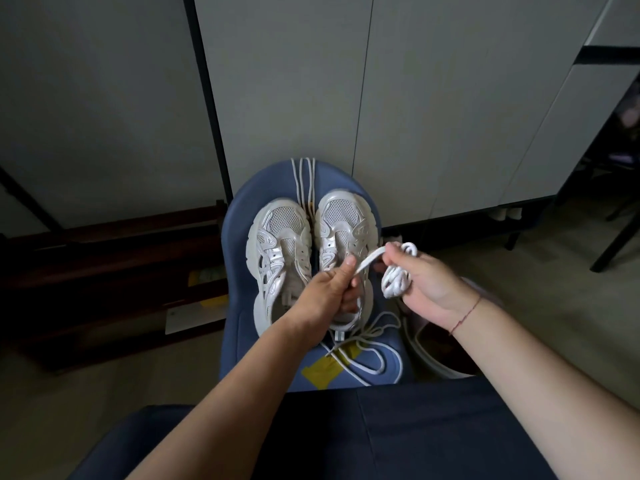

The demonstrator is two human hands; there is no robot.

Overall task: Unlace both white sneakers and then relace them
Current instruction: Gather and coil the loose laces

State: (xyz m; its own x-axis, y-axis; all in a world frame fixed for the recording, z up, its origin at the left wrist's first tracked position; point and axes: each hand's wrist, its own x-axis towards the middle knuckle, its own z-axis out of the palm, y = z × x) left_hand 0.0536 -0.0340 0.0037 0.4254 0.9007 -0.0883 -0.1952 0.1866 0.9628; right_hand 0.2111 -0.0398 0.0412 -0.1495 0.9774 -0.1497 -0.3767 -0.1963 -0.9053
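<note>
Near edge of the blue chair [239,306]: a thin round cord [367,355] is lying in loose loops over a patch of yellow tape [322,370], probably parked out of the way.

Above the chair's middle, the left hand [332,289] is pinching the flat end of a wide white lace [369,259] between thumb and curled fingers. The right hand [429,282] is curling its fingers round the rest, bunched into a soft coil. A short span is running taut between them, likely to keep the length tidy while the tip is lined up for threading.

On the seat, the left sneaker [277,244] and right sneaker [343,220] are sitting side by side, toes pointing to the chair's far edge. They have mesh toes, glossy moulded overlays and chunky soles. The visible eyelets are looking empty; the left hand is hiding part of the right sneaker.

More thin cords [303,178] are hanging over the chair's far edge.
</note>
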